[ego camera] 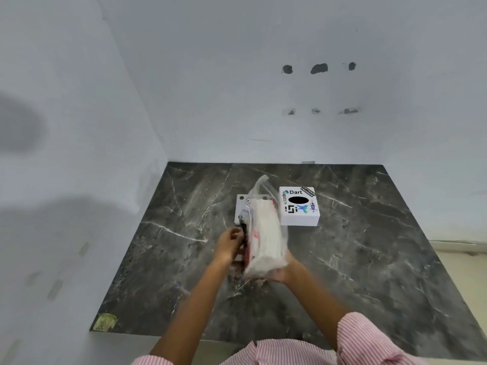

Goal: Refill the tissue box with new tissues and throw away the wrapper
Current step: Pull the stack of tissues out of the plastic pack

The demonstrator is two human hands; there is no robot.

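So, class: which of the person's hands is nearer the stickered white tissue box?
Right. The right hand, under the tissue pack, sits below the tissue box; the left hand is across the pack, farther left.

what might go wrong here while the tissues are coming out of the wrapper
The tissue stack could slip out loose, since only the right hand cups the wrapper from below. The left hand pulling at its side might tear it. The tissue box cover sits close behind and could be knocked.

Both hands [253, 252] gripping tissue pack [264, 233], tissue box [299, 206] beyond
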